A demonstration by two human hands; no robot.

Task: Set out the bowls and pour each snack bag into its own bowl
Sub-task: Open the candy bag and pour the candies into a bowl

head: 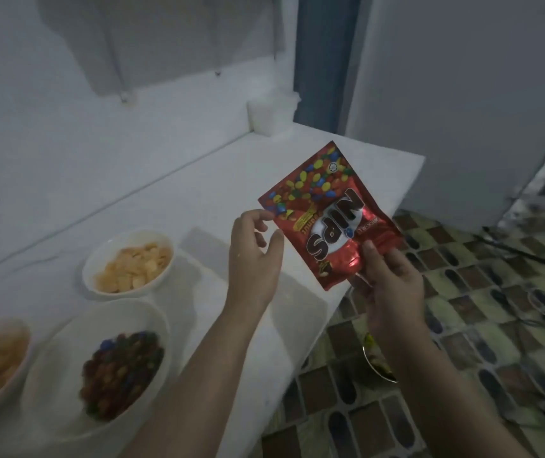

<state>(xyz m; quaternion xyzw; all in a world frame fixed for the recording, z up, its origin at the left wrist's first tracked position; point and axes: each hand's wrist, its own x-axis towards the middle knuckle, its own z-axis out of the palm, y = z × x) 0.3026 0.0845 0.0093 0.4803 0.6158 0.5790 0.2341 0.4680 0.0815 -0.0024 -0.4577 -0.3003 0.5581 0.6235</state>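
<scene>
My right hand [388, 282] pinches the crumpled corner of a red Nips candy bag [327, 209], which is held upside down above the right edge of the white counter [165, 206]. My left hand [254, 256] hovers at the bag's left edge, fingers apart, its fingertips at or just off the foil. Three white bowls stand on the counter at left: one [162, 246] with pale orange chips, a larger one [56, 368] with dark coloured candies, and a third [16, 328] with chips, cut off by the frame.
A translucent flat sheet or tray [198, 246] lies beside the chip bowl. A white tub [271, 114] stands at the counter's far corner against the wall. Patterned floor tiles [462, 342] lie right of the counter edge, with a metal ring-shaped object [377, 365] below my right wrist.
</scene>
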